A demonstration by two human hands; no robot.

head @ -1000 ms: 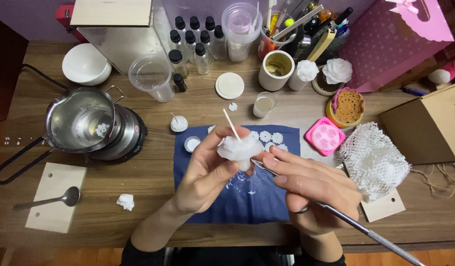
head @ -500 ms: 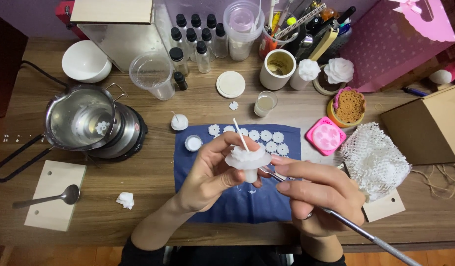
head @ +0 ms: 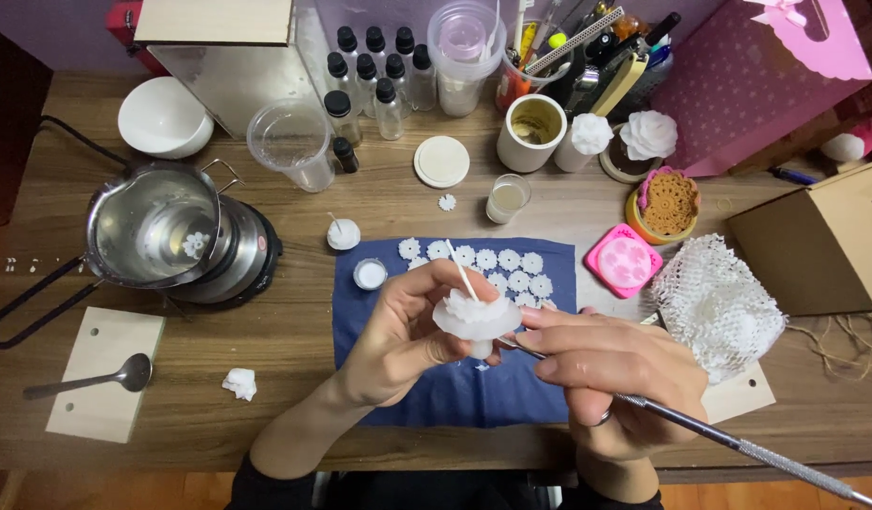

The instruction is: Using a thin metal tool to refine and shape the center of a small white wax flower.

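Observation:
My left hand (head: 398, 335) grips a white flower-shaped wax candle (head: 474, 316) with a thin white wick stick pointing up and left. It hovers over a dark blue cloth (head: 455, 387). My right hand (head: 611, 378) holds a slim metal sculpting tool (head: 738, 442); its tip touches the candle's right underside. Several small white wax flowers (head: 497, 260) lie in rows on the cloth's far edge.
A metal pot with a wax flower (head: 153, 227) sits on a hot plate at left, a spoon (head: 86, 380) on a wooden tag nearby. A pink mould (head: 623, 262), white mesh wrap (head: 719, 304), cardboard box (head: 823, 241), bottles (head: 375, 80) and cups stand behind.
The candle has been lowered and tilted so its top faces more away. The tool tip has come in under its right side.

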